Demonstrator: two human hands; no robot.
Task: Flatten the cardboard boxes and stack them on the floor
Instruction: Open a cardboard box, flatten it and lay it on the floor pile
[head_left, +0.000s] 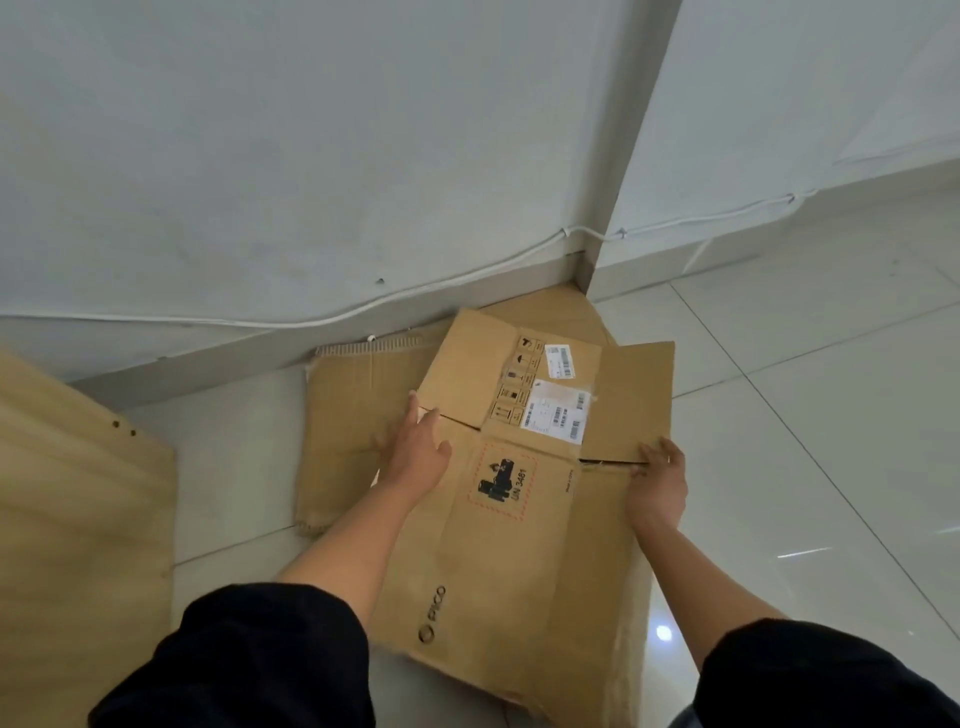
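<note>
My left hand (415, 451) lies flat, fingers straight, on the flattened box (524, 499). My right hand (657, 480) grips its right edge, fingertips curled under and hidden. The box lies between my hands on other cardboard (348, 415).

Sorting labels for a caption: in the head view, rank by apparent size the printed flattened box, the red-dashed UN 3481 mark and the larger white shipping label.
1. Printed flattened box
2. UN 3481 mark
3. White shipping label, close to the mark, so unsure.
</note>
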